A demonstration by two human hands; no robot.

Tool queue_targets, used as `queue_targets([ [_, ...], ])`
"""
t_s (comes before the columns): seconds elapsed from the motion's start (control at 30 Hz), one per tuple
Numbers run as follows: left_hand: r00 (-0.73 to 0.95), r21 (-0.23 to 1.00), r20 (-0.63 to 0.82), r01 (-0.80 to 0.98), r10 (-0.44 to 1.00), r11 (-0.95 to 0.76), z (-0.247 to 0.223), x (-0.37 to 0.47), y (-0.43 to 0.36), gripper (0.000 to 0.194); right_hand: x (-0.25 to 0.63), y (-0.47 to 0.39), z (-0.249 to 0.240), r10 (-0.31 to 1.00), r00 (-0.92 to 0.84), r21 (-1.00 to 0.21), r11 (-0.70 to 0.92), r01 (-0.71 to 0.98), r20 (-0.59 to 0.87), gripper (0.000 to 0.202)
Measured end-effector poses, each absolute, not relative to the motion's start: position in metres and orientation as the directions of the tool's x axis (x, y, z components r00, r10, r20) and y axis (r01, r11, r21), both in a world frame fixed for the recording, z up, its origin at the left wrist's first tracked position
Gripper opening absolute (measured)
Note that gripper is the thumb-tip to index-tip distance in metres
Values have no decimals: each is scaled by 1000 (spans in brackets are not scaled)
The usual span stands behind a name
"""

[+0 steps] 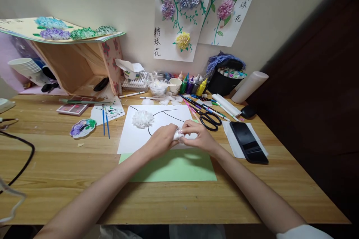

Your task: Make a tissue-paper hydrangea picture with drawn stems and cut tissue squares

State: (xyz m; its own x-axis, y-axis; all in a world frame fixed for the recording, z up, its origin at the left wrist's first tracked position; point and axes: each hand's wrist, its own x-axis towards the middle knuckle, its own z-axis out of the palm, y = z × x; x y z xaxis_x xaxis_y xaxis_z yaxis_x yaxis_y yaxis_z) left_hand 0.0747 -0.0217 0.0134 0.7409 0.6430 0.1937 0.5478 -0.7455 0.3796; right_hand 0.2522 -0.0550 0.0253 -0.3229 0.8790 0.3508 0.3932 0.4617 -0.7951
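Grip pinching wht wad, L hand & R hand, over wht paper w/ fluffy flower

Drawing on lower sheet; left: palette, 2 brushes; right: scissors, then phone; bottles behind.

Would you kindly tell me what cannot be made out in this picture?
Head view: the full shape of the white wad, hidden by the left hand and right hand.
Head view: part of the green sheet, covered by the white paper.
Head view: the top of the left poster, cut off by the upper edge.
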Motion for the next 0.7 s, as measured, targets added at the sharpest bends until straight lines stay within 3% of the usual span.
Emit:
queue_targets([
  [0.13, 722, 420, 232, 531, 652, -736, 19, 74, -18, 20, 274, -47, 27, 904, -344, -911, 343, 227, 254, 8],
  [0.3, 639, 522, 224, 559, 736, -645, 26, 65, -10, 23, 303, -30, 24, 974, 151, -964, 194, -182, 168, 20],
  [0.37, 648, 513, 214, 562, 731, -649, 28, 70, -3, 27, 307, -27, 25, 980, 169, -955, 150, -257, 108, 25],
  [0.5, 692, 372, 183, 608, 698, -701, 28, 101, 19, 29, 303, -27, 28, 996, 68, -960, 73, -270, 56, 34],
  [0.6, 684, 326, 105, 662, 722, -675, 31, 123, 34, 42, 300, -26, 26, 993, 114, -968, 70, -240, 44, 31],
  [0.67, 670, 373, 105, 659, 735, -653, 34, 128, 37, 47, 299, -25, 22, 986, 160, -981, 71, -181, 42, 28],
  [0.7, 667, 453, 111, 626, 737, -635, 36, 127, 35, 45, 298, -24, 20, 982, 184, -988, 76, -137, 50, 26],
])
